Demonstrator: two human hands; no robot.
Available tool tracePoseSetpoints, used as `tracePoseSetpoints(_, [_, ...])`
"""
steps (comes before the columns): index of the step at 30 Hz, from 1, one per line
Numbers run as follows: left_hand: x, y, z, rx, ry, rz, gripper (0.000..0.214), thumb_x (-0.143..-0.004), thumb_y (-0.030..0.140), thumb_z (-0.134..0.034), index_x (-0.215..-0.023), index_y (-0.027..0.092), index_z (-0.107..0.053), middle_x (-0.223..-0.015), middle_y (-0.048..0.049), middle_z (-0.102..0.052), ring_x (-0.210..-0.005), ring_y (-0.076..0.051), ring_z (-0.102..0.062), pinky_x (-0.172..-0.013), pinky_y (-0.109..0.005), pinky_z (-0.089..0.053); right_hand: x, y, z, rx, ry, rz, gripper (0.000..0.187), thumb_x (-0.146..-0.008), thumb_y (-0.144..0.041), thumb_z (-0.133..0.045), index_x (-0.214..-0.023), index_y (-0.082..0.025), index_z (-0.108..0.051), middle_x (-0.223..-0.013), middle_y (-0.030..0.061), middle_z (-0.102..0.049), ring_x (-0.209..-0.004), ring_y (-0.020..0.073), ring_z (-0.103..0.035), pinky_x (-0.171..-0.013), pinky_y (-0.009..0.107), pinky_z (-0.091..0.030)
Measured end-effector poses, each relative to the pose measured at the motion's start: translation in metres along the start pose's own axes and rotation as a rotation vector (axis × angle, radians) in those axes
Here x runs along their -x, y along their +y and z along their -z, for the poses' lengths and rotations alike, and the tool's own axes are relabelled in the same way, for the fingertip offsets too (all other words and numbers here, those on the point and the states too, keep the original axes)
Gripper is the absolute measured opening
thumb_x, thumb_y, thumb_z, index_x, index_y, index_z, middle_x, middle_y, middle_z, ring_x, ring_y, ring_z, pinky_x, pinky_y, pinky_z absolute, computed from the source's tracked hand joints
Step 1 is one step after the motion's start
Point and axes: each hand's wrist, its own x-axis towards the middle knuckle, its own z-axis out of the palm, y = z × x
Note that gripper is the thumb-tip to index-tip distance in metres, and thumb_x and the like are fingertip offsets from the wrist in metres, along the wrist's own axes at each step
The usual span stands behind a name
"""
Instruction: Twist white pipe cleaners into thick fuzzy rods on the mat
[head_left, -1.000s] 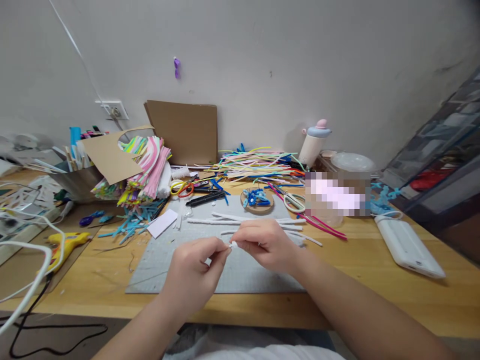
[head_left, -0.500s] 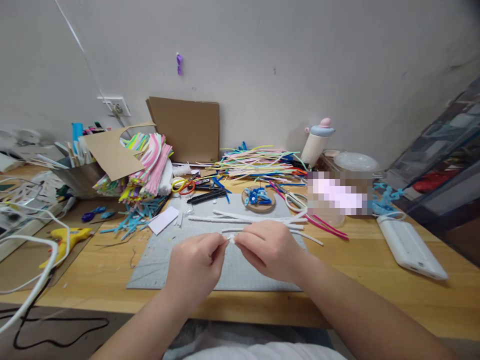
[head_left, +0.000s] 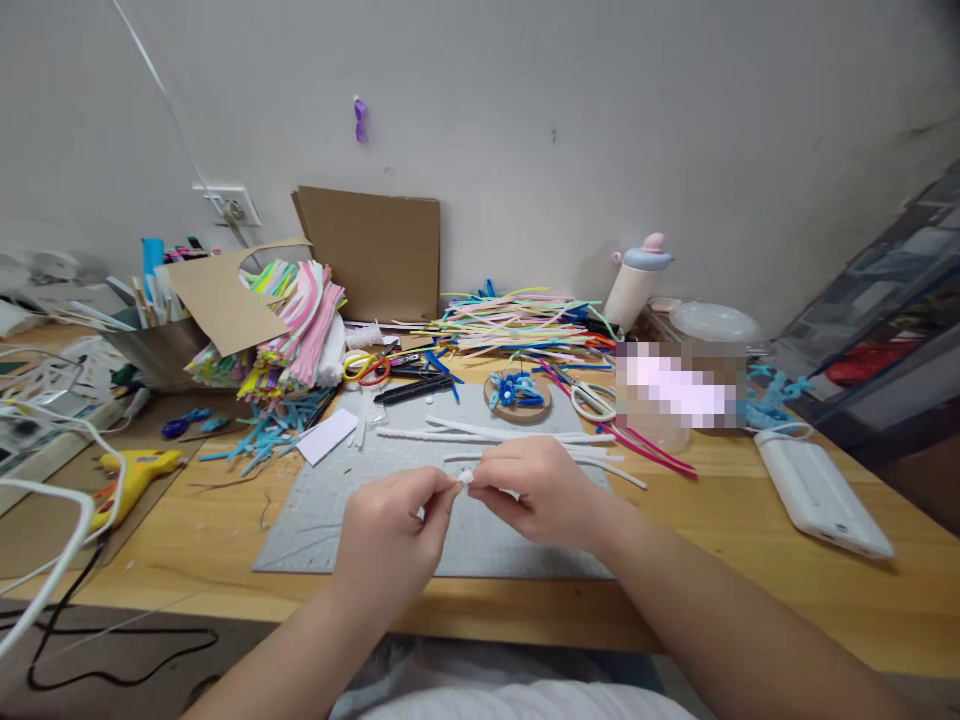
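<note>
Two bare hands met above a gray cutting mat [head_left: 315, 530], a small white fuzzy piece [head_left: 466, 478] caught between them. The left hand [head_left: 394, 525] had its grip closed to a pinch, thumb and forefinger clamped on the left side of the piece, a small hollow showing behind the fingertips. The right hand [head_left: 536, 490] pinched the other side, its thumb and fingers together at the tips and bowed apart farther back. The fingertips hid much of the piece, so its full shape could not be told.

White pipe cleaners [head_left: 409, 435] lay across the mat just beyond the hands, some running behind the right one. Farther back sat a round wooden base [head_left: 529, 411] with blue fuzzy pieces [head_left: 514, 388], a black pen [head_left: 412, 389] to its left and white-handled scissors [head_left: 592, 403] to its right.

The mat's front edge ran near that of the bench [head_left: 720, 590], under both wrists. Mat surface stretched left of the left hand as far as a white card [head_left: 328, 437]; on the right, a broad stretch of wood separated the right forearm from a white rounded device [head_left: 821, 495].
</note>
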Motion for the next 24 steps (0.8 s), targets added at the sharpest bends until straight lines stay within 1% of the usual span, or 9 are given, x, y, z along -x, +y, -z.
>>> tracePoseSetpoints(3, [-0.004,-0.003,-0.003,0.031,-0.008,0.101,0.012,-0.080,0.025,-0.054,-0.073,0.023,-0.064,-0.065,0.0030,-0.066,-0.062,-0.012,-0.059,-0.059,-0.022,-0.039,0.000,-0.002,-0.001,0.059,0.009,0.014,0.011,-0.084,-0.017,-0.048,-0.077,-0.017,-0.056,-0.069,0.0013,-0.059,-0.064,0.0127,-0.050,-0.060,0.025,-0.032])
tracePoseSetpoints(7, [-0.007,-0.009,-0.010,0.093,-0.036,0.230,0.016,-0.081,0.031,-0.054,-0.070,0.021,-0.061,-0.061,0.0033,-0.063,-0.057,-0.011,-0.056,-0.055,-0.022,-0.038,0.000,-0.002,-0.002,0.084,0.033,0.003,0.009,-0.083,-0.016,-0.048,-0.075,-0.017,-0.054,-0.068,0.0006,-0.058,-0.063,0.0122,-0.049,-0.059,0.024,-0.031])
tracePoseSetpoints(11, [-0.008,-0.015,-0.015,0.124,-0.031,0.294,0.025,-0.080,0.039,-0.053,-0.065,0.019,-0.055,-0.053,0.0038,-0.056,-0.050,-0.011,-0.050,-0.050,-0.022,-0.035,0.001,0.001,-0.005,0.106,0.032,-0.033,0.010,-0.083,-0.016,-0.048,-0.076,-0.017,-0.054,-0.069,0.0007,-0.058,-0.064,0.0120,-0.049,-0.060,0.024,-0.031])
tracePoseSetpoints(13, [-0.008,-0.017,-0.016,0.172,-0.042,0.284,0.025,-0.081,0.038,-0.052,-0.065,0.019,-0.054,-0.053,0.0042,-0.054,-0.050,-0.010,-0.048,-0.049,-0.021,-0.035,0.001,0.004,-0.006,0.124,0.031,-0.062,0.011,-0.085,-0.018,-0.047,-0.077,-0.017,-0.054,-0.070,0.0009,-0.058,-0.064,0.0121,-0.049,-0.060,0.024,-0.031])
tracePoseSetpoints(17, [-0.009,-0.018,-0.017,0.238,-0.085,0.243,0.015,-0.082,0.026,-0.048,-0.071,0.019,-0.055,-0.061,0.0036,-0.057,-0.055,-0.010,-0.051,-0.052,-0.020,-0.037,0.001,0.004,-0.008,0.203,0.023,-0.091,0.013,-0.086,-0.020,-0.045,-0.079,-0.017,-0.055,-0.070,0.0010,-0.057,-0.065,0.0125,-0.049,-0.059,0.025,-0.030])
tracePoseSetpoints(20, [-0.008,-0.018,-0.017,0.150,-0.070,0.211,0.011,-0.080,0.021,-0.050,-0.072,0.019,-0.056,-0.062,0.0034,-0.059,-0.056,-0.011,-0.052,-0.054,-0.021,-0.037,0.001,-0.001,-0.006,0.303,-0.038,-0.027,0.012,-0.084,-0.016,-0.046,-0.077,-0.017,-0.055,-0.070,0.0014,-0.057,-0.064,0.0134,-0.048,-0.058,0.026,-0.029])
tracePoseSetpoints(22, [-0.006,-0.017,-0.016,0.057,-0.065,0.159,0.010,-0.080,0.020,-0.050,-0.072,0.020,-0.057,-0.062,0.0029,-0.060,-0.058,-0.012,-0.053,-0.055,-0.022,-0.037,0.002,-0.006,-0.002,0.354,-0.080,0.029,0.013,-0.083,-0.013,-0.046,-0.074,-0.017,-0.055,-0.068,0.0017,-0.057,-0.063,0.0137,-0.047,-0.058,0.027,-0.028])
tracePoseSetpoints(24, [-0.003,-0.015,-0.015,-0.032,-0.077,0.082,0.011,-0.081,0.021,-0.050,-0.072,0.020,-0.057,-0.063,0.0020,-0.060,-0.060,-0.013,-0.054,-0.057,-0.024,-0.036,0.002,-0.008,0.003,0.351,-0.065,0.050,0.015,-0.084,-0.013,-0.045,-0.075,-0.017,-0.056,-0.069,0.0021,-0.057,-0.064,0.0139,-0.047,-0.059,0.027,-0.028])
